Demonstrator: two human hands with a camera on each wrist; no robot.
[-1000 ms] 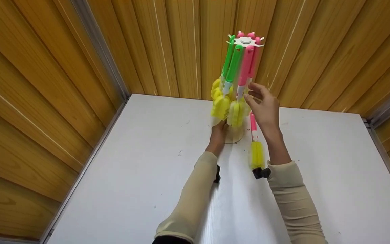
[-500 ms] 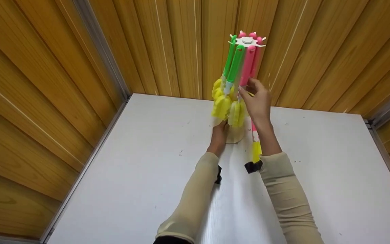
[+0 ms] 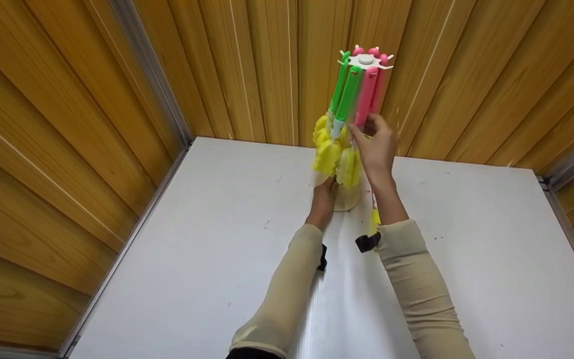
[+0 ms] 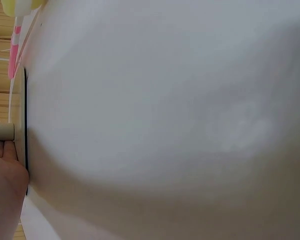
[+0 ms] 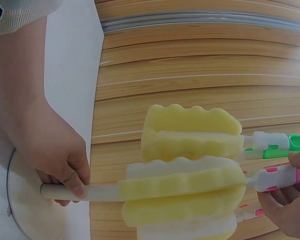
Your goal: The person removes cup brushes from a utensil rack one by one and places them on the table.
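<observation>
A cream rotating stand [image 3: 365, 61] rises from a round base [image 3: 348, 203], with several green- and pink-handled sponge brushes hanging from its top hooks. My left hand [image 3: 322, 202] grips the post [image 5: 104, 192] low down, just above the base, as the right wrist view shows. My right hand [image 3: 377, 149] pinches the front pink-handled sponge brush [image 3: 366, 94] at the lower end of its handle, above the yellow sponge head [image 3: 349, 167]. That brush's top still sits at a hook. Green-handled brushes [image 3: 349, 94] hang to its left.
Another pink-handled sponge brush [image 3: 375, 220] lies on the white table [image 3: 207, 239] to the right of the base, mostly hidden by my right forearm. Wood-panelled walls [image 3: 267, 75] stand close behind and on both sides of the table.
My right hand has moved left from beside the stand and now pinches the front pink-handled brush. Its forearm now covers more of the brush on the table. The left hand keeps its place.
</observation>
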